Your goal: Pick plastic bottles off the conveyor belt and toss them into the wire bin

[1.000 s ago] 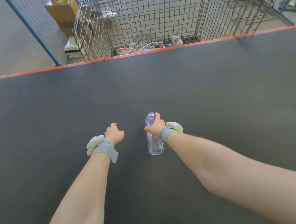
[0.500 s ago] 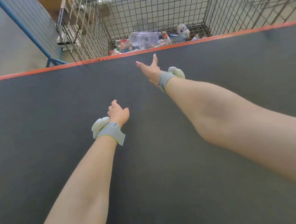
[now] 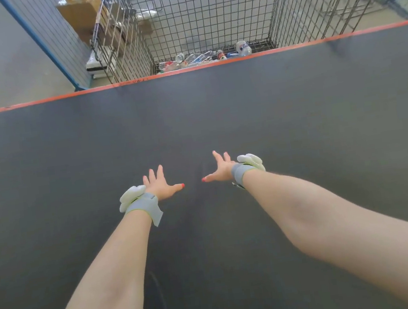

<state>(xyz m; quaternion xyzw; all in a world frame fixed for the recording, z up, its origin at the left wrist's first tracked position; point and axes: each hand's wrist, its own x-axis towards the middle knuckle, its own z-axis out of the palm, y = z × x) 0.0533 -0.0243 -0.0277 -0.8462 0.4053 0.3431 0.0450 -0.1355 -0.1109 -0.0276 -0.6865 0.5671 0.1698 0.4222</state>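
The left hand [image 3: 159, 186] and the right hand [image 3: 222, 170] hover spread over the conveyor belt [image 3: 218, 113], with a narrow gap between their thumbs. From them to the orange edge [image 3: 287, 46] the dark surface runs flat and open to a reach. Beyond it the wire bin [image 3: 205, 11] walls off left, back and right (mesh throughout). Its side toward the belt looks open above the bottles [image 3: 200, 57] on its floor.

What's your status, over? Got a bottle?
Left hand open, right hand open, nothing held, both over the conveyor belt. Bottles lie at the bottom of the wire bin. Nothing seen blocking the throw.
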